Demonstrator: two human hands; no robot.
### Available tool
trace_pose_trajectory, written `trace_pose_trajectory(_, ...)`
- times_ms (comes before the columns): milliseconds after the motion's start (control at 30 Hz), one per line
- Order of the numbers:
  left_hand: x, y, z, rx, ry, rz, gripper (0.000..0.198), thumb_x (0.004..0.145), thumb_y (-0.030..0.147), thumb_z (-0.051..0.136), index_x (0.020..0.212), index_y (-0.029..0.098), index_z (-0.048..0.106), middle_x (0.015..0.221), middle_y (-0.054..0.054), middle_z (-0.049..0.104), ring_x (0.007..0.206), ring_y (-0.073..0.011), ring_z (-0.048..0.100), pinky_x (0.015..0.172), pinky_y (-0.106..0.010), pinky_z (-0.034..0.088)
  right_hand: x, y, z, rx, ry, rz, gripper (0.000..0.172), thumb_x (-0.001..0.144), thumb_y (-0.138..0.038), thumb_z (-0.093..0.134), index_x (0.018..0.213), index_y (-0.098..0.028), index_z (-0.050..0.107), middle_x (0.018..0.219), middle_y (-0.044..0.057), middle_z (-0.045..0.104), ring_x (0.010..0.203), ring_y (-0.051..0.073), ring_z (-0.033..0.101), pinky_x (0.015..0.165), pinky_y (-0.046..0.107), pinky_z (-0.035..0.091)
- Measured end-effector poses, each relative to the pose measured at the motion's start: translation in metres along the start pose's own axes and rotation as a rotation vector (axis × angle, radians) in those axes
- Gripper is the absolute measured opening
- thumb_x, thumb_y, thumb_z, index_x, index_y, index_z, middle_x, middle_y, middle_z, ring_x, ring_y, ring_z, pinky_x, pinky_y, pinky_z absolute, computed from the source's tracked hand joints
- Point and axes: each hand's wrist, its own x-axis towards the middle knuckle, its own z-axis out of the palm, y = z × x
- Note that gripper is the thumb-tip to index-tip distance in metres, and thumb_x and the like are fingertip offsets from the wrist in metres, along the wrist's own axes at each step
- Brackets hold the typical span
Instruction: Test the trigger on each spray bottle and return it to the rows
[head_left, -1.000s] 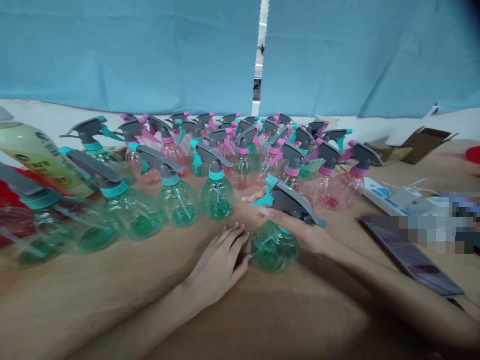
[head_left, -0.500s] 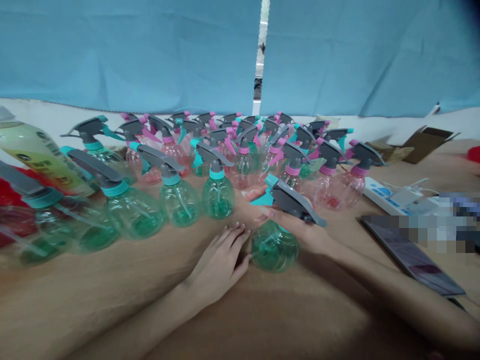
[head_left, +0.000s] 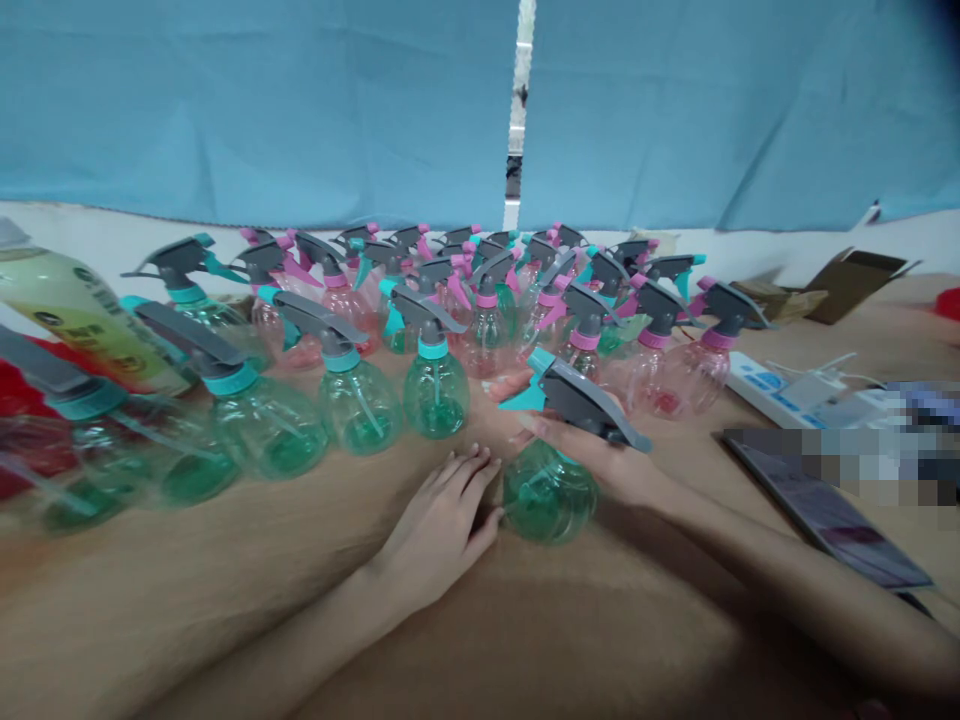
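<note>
A green spray bottle (head_left: 550, 497) with a grey and turquoise trigger head stands slightly tilted on the wooden table, in front of the others. My right hand (head_left: 592, 440) is wrapped round its neck from the right, fingers reaching past the turquoise trigger; the head hides part of the palm. Left of this bottle, my left hand (head_left: 442, 525) rests palm down on the table with fingers stretched out. Its thumb tip is close to the bottle's side; I cannot tell whether they touch. The nearest standing bottle beyond my left hand is another green spray bottle (head_left: 436, 392).
Several green and pink spray bottles crowd the back and left, including a pink one (head_left: 701, 375). A large labelled bottle (head_left: 90, 310) leans at far left. At right are a dark phone (head_left: 832, 515), a white power strip (head_left: 772, 392) and an open cardboard box (head_left: 855, 285). A blue cloth (head_left: 300, 110) hangs behind.
</note>
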Motion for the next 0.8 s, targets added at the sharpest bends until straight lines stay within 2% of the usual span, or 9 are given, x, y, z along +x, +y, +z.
trace_pose_trajectory(100,-0.0002,-0.0005,0.0005,-0.007,0.014,0.004,0.043,0.093,0.028,0.044,0.132,0.01,0.042,0.138,-0.014,0.049,0.13,-0.0257,0.042,0.106,-0.045,0.035,-0.0004,0.0041,-0.0018,-0.012,0.01,0.015,0.021,0.08,-0.036,0.066,0.098,-0.024,0.065,0.079,0.0,0.066,0.068,0.015,0.063,0.059,0.026,0.052)
trace_pose_trajectory(300,-0.0002,-0.0006,0.0001,0.009,0.003,0.002,0.044,0.093,0.028,0.044,0.132,0.01,0.042,0.138,-0.015,0.049,0.13,-0.0253,0.042,0.106,-0.043,0.035,-0.0012,0.0109,-0.0051,0.015,0.023,0.055,0.017,0.079,-0.035,0.067,0.09,-0.022,0.067,0.079,0.001,0.068,0.07,0.014,0.064,0.062,0.026,0.053)
trace_pose_trajectory(633,0.0002,-0.0004,0.0004,-0.01,0.007,-0.001,0.044,0.093,0.028,0.043,0.133,0.011,0.042,0.137,-0.014,0.05,0.13,-0.025,0.041,0.107,-0.043,0.035,-0.0004,0.0075,-0.0039,0.018,-0.006,0.021,0.013,0.081,-0.033,0.065,0.091,-0.025,0.068,0.082,0.001,0.07,0.079,0.016,0.067,0.071,0.03,0.055)
trace_pose_trajectory(800,0.0003,-0.0009,0.0015,-0.004,0.006,0.0,0.044,0.093,0.028,0.045,0.132,0.01,0.042,0.138,-0.015,0.049,0.13,-0.0254,0.041,0.107,-0.044,0.034,-0.0003,0.0045,-0.0024,0.021,0.002,0.014,0.012,0.08,-0.034,0.066,0.087,-0.024,0.067,0.079,-0.001,0.068,0.068,0.014,0.065,0.063,0.028,0.053)
